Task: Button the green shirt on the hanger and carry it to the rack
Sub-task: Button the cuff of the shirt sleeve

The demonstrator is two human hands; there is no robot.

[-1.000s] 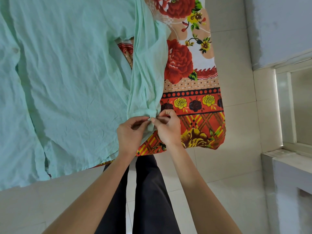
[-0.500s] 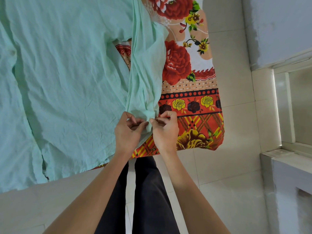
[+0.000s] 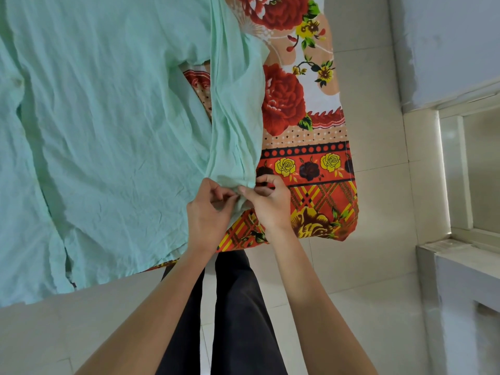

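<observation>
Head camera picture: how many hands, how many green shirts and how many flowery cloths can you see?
Hands: 2, the left hand and the right hand, both pinching the shirt
Green shirt: 1
Flowery cloth: 1
Total: 4

**Bed under a floral sheet, shirt spread across it**

The bed (image 3: 311, 204) is covered by a floral sheet (image 3: 305, 147) printed with red roses, yellow roses and an orange lattice border. A creased pale green shirt (image 3: 108, 117) lies spread over the sheet's left part and hides most of it. One long fold runs down the sheet's middle. The sheet's right part shows bare. Pale floor tiles (image 3: 365, 266) lie beyond the sheet's near edge.
</observation>
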